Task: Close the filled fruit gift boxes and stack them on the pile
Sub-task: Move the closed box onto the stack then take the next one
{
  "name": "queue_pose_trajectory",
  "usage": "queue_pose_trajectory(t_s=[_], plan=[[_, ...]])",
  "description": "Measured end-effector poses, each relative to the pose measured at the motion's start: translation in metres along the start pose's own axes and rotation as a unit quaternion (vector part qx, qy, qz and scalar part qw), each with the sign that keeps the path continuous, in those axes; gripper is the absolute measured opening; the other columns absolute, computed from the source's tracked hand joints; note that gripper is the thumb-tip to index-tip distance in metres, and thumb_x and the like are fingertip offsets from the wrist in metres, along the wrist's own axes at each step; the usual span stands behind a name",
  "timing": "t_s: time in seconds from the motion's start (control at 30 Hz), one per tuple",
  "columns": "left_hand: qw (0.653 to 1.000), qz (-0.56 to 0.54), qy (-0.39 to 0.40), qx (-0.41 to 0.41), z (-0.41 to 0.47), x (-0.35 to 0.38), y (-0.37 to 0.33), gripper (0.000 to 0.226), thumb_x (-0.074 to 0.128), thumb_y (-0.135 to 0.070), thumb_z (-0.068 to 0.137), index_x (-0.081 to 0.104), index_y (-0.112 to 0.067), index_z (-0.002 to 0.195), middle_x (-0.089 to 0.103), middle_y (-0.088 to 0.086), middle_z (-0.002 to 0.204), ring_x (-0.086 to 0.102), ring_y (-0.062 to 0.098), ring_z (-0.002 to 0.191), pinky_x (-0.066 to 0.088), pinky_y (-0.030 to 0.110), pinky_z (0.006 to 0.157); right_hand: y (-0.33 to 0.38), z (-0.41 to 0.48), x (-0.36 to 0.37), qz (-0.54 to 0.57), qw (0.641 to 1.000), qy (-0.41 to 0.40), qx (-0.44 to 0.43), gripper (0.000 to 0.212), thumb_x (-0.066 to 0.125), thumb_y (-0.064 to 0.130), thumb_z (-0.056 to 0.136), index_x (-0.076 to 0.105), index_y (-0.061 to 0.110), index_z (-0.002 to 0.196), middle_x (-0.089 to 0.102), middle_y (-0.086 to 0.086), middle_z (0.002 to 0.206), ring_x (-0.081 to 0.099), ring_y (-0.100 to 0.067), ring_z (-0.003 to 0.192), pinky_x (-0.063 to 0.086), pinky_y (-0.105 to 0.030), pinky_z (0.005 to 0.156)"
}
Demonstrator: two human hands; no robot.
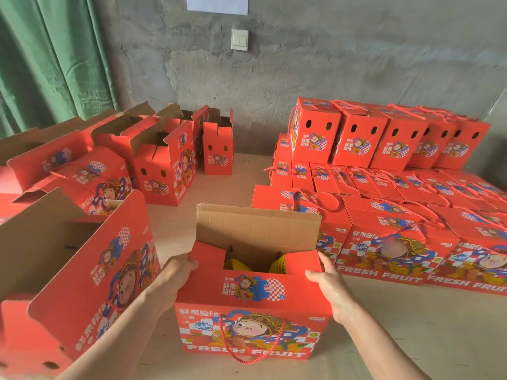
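On beige flooring, both hands, left hand (pixel 178 266) and right hand (pixel 327 281), grip the open gift box (pixel 251 311) ends.

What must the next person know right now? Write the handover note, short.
Left hand grips the left end of the open box; right hand holds its right end.
The box sits on the floor in front, back flap upright, yellow-netted fruit inside.
Done: closed boxes stacked in the pile on the right.
Left: fold this box shut, stack it, then handle the open boxes on the left.
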State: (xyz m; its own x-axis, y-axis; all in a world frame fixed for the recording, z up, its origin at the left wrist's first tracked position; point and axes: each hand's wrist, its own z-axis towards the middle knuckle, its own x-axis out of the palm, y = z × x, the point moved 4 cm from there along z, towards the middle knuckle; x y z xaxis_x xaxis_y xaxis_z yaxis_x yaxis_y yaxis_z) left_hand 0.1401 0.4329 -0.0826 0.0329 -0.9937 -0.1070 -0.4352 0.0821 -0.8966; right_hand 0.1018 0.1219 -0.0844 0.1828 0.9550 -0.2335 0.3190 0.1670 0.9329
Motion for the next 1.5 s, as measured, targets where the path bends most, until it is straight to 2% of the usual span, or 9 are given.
queue_pose_trajectory(t_s=[0.27,0.47,0.6,0.7,0.8,1.07,1.17,1.23,1.5], plan=[[1.0,-0.014,-0.002,0.017,0.002,0.003,0.008,0.05,0.042,-0.023,0.101,0.025,-0.026,0.148,0.053,0.011,0.134,0.064,0.03,0.096,0.054,0.039,0.072,0.018,0.007,-0.003,-0.038,0.99,0.116,-0.07,0.093,0.058,0.001,0.09,-0.005,0.033,0.15,-0.002,0.005,0.159,0.003,-0.01,0.145,0.017,-0.034,0.113],[0.954,0.119,-0.094,0.259,-0.012,0.0,-0.002,0.106,0.066,-0.019,0.087,-0.022,-0.042,0.142,0.009,0.002,0.159,0.015,0.02,0.144,0.032,0.046,0.11,0.013,0.007,-0.013,-0.034,0.984,0.082,-0.153,0.054,0.068,-0.002,0.08,0.043,0.014,0.126,0.041,0.003,0.142,0.044,-0.013,0.125,0.038,-0.02,0.097],[0.9,0.156,-0.079,0.399,-0.034,0.013,-0.017,0.106,0.082,-0.037,0.066,0.011,-0.038,0.144,0.011,-0.002,0.157,0.01,0.006,0.141,0.021,0.032,0.11,0.011,0.009,-0.014,-0.069,0.978,0.088,-0.174,0.048,0.073,0.005,0.078,0.045,0.015,0.116,0.033,0.006,0.148,0.041,0.001,0.121,0.034,-0.01,0.095],[0.893,0.252,-0.073,0.366,-0.038,0.017,-0.016,0.098,0.046,-0.087,0.062,0.053,-0.019,0.133,0.032,-0.002,0.148,0.025,0.014,0.139,0.027,0.037,0.112,0.014,0.01,-0.019,-0.184,0.96,0.12,-0.173,0.062,0.076,0.034,0.069,0.04,0.025,0.118,0.021,0.01,0.153,0.025,-0.01,0.138,0.025,-0.025,0.106],[0.877,0.313,-0.126,0.342,-0.031,0.014,-0.014,0.057,0.059,-0.058,0.082,0.064,-0.016,0.121,0.048,0.001,0.141,0.036,0.017,0.135,0.031,0.033,0.111,0.025,0.013,-0.022,-0.278,0.933,0.169,-0.153,0.063,0.063,0.059,0.068,0.039,0.031,0.119,0.011,0.008,0.157,0.018,-0.015,0.142,0.024,-0.037,0.112],[0.789,0.538,-0.025,0.296,-0.003,0.025,-0.031,0.058,0.059,-0.072,0.07,0.046,-0.024,0.102,0.036,0.003,0.148,0.008,0.019,0.146,-0.015,0.047,0.112,0.039,0.019,-0.001,-0.509,0.812,0.18,-0.22,0.054,0.035,0.061,0.092,0.02,0.052,0.143,0.018,0.015,0.153,0.023,-0.011,0.14,0.026,-0.032,0.107],[0.768,0.573,0.053,0.281,0.005,0.039,-0.048,0.065,0.057,-0.075,0.068,0.036,-0.023,0.101,0.052,-0.002,0.111,0.045,0.02,0.121,0.009,0.04,0.114,0.04,0.017,-0.003,-0.561,0.777,0.161,-0.237,0.061,0.019,0.071,0.085,0.011,0.054,0.143,0.015,0.009,0.157,0.018,-0.016,0.143,0.023,-0.038,0.111],[0.75,0.595,0.092,0.274,0.009,0.043,-0.052,0.079,0.051,-0.077,0.07,0.035,-0.022,0.125,0.054,0.001,0.121,0.049,0.02,0.115,0.031,0.033,0.103,0.039,0.015,-0.002,-0.575,0.765,0.155,-0.245,0.066,0.011,0.075,0.08,0.008,0.056,0.143,0.015,0.004,0.158,0.016,-0.019,0.144,0.021,-0.041,0.113],[0.625,0.693,0.082,0.351,0.017,0.046,-0.045,0.109,-0.002,-0.084,0.06,0.013,-0.026,0.151,0.042,0.0,0.139,0.038,0.022,0.124,0.035,0.035,0.103,0.039,0.016,0.0,-0.594,0.748,0.157,-0.251,0.057,0.01,0.073,0.08,-0.008,0.062,0.133,0.021,0.0,0.155,0.023,-0.023,0.14,0.033,-0.045,0.109]])
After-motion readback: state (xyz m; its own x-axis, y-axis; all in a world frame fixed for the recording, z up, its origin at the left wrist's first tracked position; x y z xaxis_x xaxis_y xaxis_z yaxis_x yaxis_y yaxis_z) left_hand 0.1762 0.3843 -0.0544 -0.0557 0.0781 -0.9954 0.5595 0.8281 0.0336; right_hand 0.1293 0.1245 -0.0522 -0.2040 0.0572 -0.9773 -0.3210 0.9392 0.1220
